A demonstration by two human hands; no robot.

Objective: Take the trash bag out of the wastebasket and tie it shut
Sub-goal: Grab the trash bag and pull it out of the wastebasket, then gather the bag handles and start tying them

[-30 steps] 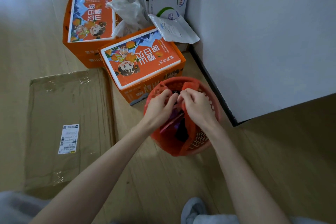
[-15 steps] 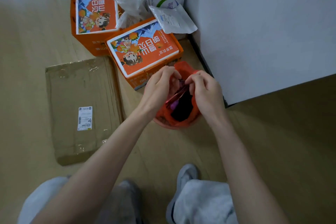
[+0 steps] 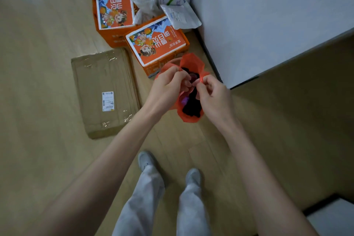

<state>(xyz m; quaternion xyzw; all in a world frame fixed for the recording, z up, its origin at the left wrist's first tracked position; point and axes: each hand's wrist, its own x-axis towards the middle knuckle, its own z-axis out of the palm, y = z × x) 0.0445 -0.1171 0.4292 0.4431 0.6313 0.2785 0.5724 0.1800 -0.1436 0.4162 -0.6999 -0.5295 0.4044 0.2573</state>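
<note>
Loosely bunched, crinkly orange trash bag [image 3: 188,119]

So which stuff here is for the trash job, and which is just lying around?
For the job:
orange trash bag
left hand pinching its rim
right hand pinching its rim

Just lying around:
two orange boxes
flat cardboard
white pouch
crumpled plastic
</note>
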